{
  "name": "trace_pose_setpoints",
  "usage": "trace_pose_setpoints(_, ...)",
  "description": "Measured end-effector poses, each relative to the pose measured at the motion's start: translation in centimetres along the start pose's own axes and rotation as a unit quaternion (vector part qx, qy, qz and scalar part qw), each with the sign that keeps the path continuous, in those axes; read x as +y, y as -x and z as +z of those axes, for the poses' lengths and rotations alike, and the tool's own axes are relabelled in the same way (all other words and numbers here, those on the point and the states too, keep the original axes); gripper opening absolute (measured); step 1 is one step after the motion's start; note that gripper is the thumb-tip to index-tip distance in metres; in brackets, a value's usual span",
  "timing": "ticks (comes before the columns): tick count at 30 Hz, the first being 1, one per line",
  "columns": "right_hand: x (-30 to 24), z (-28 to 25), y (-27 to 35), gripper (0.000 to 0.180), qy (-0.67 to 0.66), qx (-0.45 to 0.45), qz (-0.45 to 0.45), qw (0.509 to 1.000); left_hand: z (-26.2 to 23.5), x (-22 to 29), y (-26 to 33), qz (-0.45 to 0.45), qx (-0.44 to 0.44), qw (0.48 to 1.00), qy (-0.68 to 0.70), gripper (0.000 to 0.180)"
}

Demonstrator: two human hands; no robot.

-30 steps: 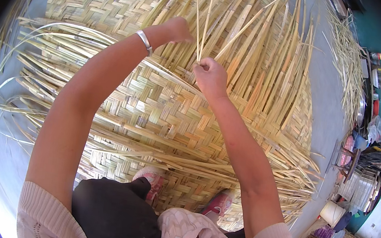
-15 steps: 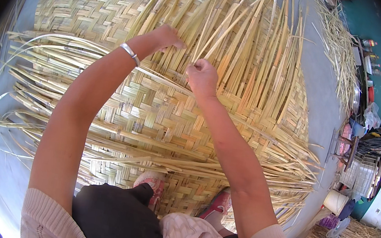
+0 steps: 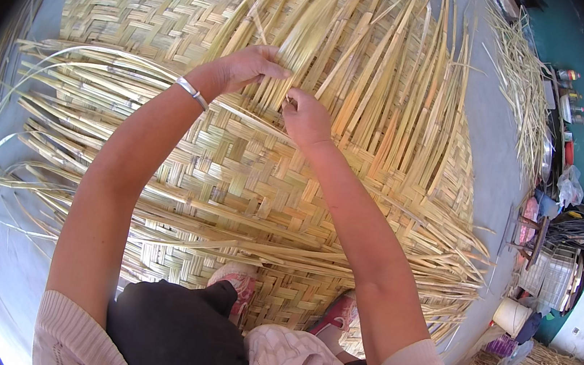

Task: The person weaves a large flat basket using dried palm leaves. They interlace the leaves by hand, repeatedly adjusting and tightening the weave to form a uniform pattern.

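Note:
A large woven mat (image 3: 237,154) of flat, straw-coloured reed strips lies beneath both hands. Long loose reed strips (image 3: 383,91) fan away from its weave toward the far side. My left hand (image 3: 251,68), with a silver bangle at the wrist, is closed at the near ends of the fan, thumb and fingers around a reed strip (image 3: 310,35) smeared by motion. Just to the right and nearer, my right hand (image 3: 308,120) pinches at the weave; a strip end seems to be between its fingertips, though they partly hide it.
More strip ends (image 3: 61,103) stick out past the mat's left edge over the grey floor (image 3: 491,134). Loose straw (image 3: 519,86) lies at the far right. Along the right wall are a white bucket (image 3: 511,315), coiled dark cable (image 3: 574,226) and a wire rack (image 3: 551,273). My shoes (image 3: 239,285) rest on the mat.
My left hand has turned, its thumb now pointing right, and a strip near it blurs upward. My right hand has shifted slightly left and nearer, away from the long slanting strip by its fingertips.

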State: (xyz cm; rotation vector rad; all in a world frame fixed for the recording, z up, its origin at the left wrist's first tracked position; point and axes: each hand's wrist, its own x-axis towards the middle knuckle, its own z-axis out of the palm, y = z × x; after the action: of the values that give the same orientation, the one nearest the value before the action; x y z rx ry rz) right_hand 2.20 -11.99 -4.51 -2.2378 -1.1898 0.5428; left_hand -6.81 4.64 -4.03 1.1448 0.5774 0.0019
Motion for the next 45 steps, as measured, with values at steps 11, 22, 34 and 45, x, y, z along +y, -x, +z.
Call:
trace_pose_setpoints(11, 0.5, -0.7, -2.0, 0.021, 0.003, -0.127, 0.060, 0.990, -0.4, -4.1, 2.8, 0.083, 0.270, 0.959, -0.021, 0.017)
trace_pose_setpoints(22, -0.6, -0.1, -0.6, 0.019, 0.077, -0.113, 0.055, 0.989, -0.8, -5.9, 5.5, 0.027, 0.327, 0.937, -0.116, 0.013)
trace_pose_setpoints(34, -6.0, 3.2, -2.7, 0.024, 0.050, -0.103, -0.142, 0.983, -4.4, -3.9, 9.1, 0.069, 0.294, 0.953, 0.013, 0.012)
trace_pose_setpoints(45, -6.7, 3.0, -4.0, 0.021, -0.060, -0.112, 0.049, 0.991, -7.4, -0.8, 5.8, 0.115, 0.224, 0.966, -0.056, 0.020)
